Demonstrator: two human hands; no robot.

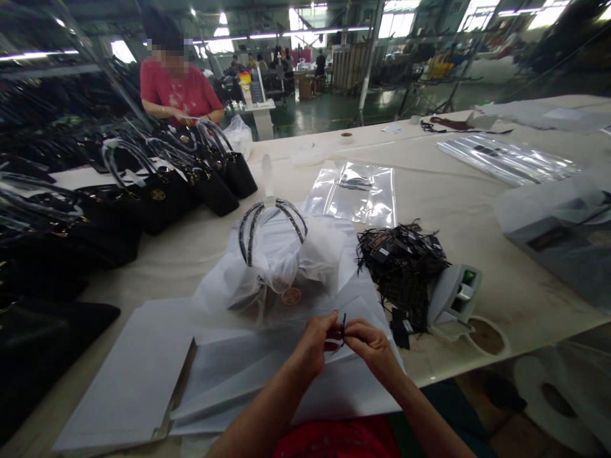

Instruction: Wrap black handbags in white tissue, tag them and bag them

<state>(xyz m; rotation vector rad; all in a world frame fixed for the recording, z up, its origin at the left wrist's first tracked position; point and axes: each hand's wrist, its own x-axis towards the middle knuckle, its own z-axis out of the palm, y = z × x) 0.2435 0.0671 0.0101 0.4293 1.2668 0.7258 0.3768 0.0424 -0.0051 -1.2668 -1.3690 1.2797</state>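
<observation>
My left hand (316, 342) and my right hand (371, 341) meet in front of me, both with fingers pinched on a thin black cord (343, 326). Whether a tag hangs from the cord is hidden by the fingers. Just beyond my hands sits a handbag (274, 299) in a translucent white wrapping, its round emblem showing through. Its two wrapped handles (248, 232) stand upright. White paper sheets (238, 362) lie beneath the bag and my hands. To the right of my hands is a heap of black hang tags with cords (401, 261).
A white tape dispenser (453, 302) stands beside the tags, with a tape roll (489, 336) near the table edge. Clear plastic bags (358, 191) lie farther back. Black handbags (162, 197) line the left, where a co-worker in red (179, 95) stands. White card (133, 375) lies front left.
</observation>
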